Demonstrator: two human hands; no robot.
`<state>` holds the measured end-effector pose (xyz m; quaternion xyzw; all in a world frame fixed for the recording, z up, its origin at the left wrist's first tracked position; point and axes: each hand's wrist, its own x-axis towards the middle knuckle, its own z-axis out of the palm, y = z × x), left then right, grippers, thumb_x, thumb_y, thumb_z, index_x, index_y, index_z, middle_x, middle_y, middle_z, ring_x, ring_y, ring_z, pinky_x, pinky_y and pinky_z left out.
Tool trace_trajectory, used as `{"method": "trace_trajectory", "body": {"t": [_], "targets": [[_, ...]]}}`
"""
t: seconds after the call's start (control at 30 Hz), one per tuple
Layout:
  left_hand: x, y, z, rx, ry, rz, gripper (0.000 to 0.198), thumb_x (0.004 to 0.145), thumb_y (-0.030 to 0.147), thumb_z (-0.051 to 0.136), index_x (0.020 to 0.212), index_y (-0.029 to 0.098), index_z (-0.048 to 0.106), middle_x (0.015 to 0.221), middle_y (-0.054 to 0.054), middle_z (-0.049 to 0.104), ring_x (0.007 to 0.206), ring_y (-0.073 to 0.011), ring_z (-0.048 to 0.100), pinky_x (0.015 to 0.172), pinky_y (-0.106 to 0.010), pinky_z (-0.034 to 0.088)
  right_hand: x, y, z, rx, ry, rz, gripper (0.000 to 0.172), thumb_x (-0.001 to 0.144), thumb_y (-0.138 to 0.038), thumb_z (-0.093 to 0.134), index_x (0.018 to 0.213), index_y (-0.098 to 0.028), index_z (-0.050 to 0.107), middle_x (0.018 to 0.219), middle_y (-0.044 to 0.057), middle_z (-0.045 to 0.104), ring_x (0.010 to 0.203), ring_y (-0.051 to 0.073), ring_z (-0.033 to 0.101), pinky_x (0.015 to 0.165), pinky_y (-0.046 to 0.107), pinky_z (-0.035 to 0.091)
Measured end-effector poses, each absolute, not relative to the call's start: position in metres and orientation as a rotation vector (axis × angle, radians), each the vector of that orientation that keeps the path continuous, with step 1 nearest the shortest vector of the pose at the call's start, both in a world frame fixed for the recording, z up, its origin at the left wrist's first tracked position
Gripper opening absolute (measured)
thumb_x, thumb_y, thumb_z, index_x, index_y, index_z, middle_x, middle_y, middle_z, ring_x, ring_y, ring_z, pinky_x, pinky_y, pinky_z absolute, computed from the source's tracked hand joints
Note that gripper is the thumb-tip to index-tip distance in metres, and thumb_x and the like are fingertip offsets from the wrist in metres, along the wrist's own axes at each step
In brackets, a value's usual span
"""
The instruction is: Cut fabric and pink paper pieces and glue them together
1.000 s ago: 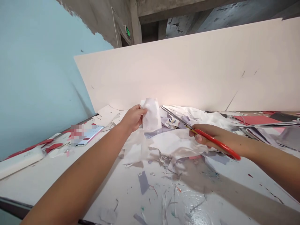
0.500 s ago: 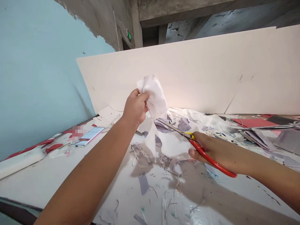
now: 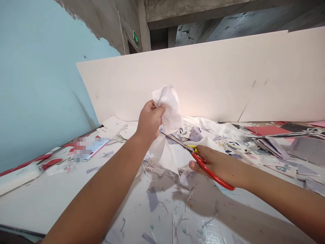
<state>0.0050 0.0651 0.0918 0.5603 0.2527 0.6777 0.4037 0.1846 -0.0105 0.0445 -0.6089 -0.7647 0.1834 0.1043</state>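
Observation:
My left hand (image 3: 149,121) pinches a crumpled white cloth (image 3: 170,110), which rises above the fingers and hangs down in a loose fold. My right hand (image 3: 215,166) grips a pair of red-handled scissors (image 3: 212,173). Their long steel blades (image 3: 176,141) point up and left, and the tips reach the cloth just below my left hand. I cannot tell whether the blades are cutting it. Part of the handle is hidden by my fingers.
A white work table (image 3: 63,189) is littered with fabric scraps and threads. Floral cloth (image 3: 243,149) and red sheets (image 3: 265,130) lie at the right. A blurred phone (image 3: 88,149) and a white roll (image 3: 17,178) lie at the left. A tall white board (image 3: 190,71) stands behind.
The scissors have moved left and closer to the cloth, with the blades now beneath my left hand. My left hand has risen a little, lifting the cloth off the table.

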Motion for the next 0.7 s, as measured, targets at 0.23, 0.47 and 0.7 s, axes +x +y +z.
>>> {"method": "trace_trajectory", "body": {"t": [0.23, 0.47, 0.7], "targets": [[0.002, 0.06, 0.094, 1.526, 0.735, 1.611, 0.01, 0.066, 0.021, 0.057, 0.073, 0.018, 0.049, 0.066, 0.004, 0.047, 0.063, -0.0097, 0.051, 0.061, -0.025, 0.045, 0.188, -0.005, 0.04, -1.746, -2.275, 0.517, 0.039, 0.069, -0.059, 0.046, 0.07, -0.021, 0.037, 0.065, 0.0, 0.051, 0.056, 0.015, 0.047, 0.048, 0.024, 0.033], [0.003, 0.056, 0.093, 1.685, 0.782, 1.541, 0.01, 0.066, 0.023, 0.058, 0.069, 0.019, 0.05, 0.066, 0.003, 0.048, 0.063, -0.011, 0.051, 0.06, -0.026, 0.045, 0.192, 0.001, 0.036, -1.675, -2.312, 0.507, 0.038, 0.069, -0.059, 0.046, 0.071, -0.021, 0.038, 0.067, -0.001, 0.05, 0.057, 0.015, 0.046, 0.048, 0.024, 0.033], [0.007, 0.049, 0.094, 1.782, 0.897, 1.523, 0.008, 0.068, 0.025, 0.056, 0.07, 0.02, 0.051, 0.064, 0.003, 0.046, 0.06, -0.0106, 0.048, 0.057, -0.025, 0.041, 0.192, 0.003, 0.032, -1.628, -2.304, 0.529, 0.039, 0.069, -0.059, 0.047, 0.072, -0.021, 0.04, 0.069, -0.001, 0.049, 0.058, 0.015, 0.045, 0.048, 0.024, 0.031]]}}
